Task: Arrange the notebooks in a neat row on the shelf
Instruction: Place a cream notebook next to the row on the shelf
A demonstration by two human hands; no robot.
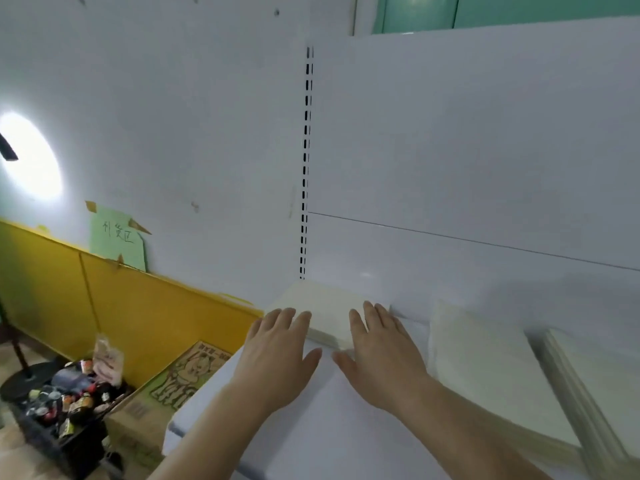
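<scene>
From the head camera, a smooth, glossy white shelf (332, 410) fills the lower half of the frame, its right end cut off by the edge. At about 12 o'clock from the hands, a cream, matte stack of notebooks (325, 308) lies flat in the shelf's back left corner, its rectangular block partly hidden by the fingers. The left hand (277, 355) rests palm down with straight fingers close together, the tips touching the stack's near left edge. The right hand (381, 355) lies the same way, fingers straight and slightly spread, on the stack's right side. At 3 o'clock a second cream stack (491, 368) lies flat, and a third stack (602, 375) beyond it is cut off. At 9 o'clock, below the shelf, sit a printed cardboard box (173, 386) and a dark crate (62, 427) of blurred bottles. A slotted upright (305, 168) runs up the white back panel.
</scene>
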